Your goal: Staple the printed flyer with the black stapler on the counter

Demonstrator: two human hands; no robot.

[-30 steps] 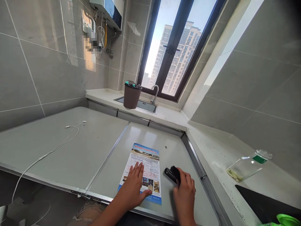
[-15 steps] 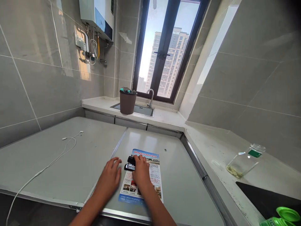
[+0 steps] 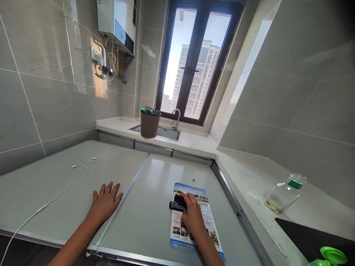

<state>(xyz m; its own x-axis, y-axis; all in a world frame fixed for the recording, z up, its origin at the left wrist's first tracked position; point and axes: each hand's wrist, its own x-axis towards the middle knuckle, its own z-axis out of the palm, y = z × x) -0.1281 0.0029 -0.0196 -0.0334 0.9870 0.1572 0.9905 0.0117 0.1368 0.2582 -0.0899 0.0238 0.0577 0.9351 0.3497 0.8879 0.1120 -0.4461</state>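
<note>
My left hand (image 3: 104,202) lies flat on the left panel of the grey table (image 3: 133,229), fingers spread and holding nothing. On the right panel, my right hand (image 3: 192,212) is closed around a small black stapler (image 3: 177,204), whose left end sticks out past my fingers. Part of the stapler is hidden under the hand. Beneath both lies a printed leaflet (image 3: 177,242) with a blue border, red heading and small photos. My right wrist covers some of its lower part.
A white cable (image 3: 62,191) runs across the table's left side. Small dark bits (image 3: 193,180) lie beyond the leaflet. At the back, a brown bin (image 3: 149,125) stands by the sink (image 3: 169,133). On the right counter are a glass jar (image 3: 285,194) and a green-lidded container (image 3: 334,255).
My left hand has moved left and come down flat with its fingers spread. My right hand, the stapler and the leaflet have shifted right together, and the leaflet has turned slightly.
</note>
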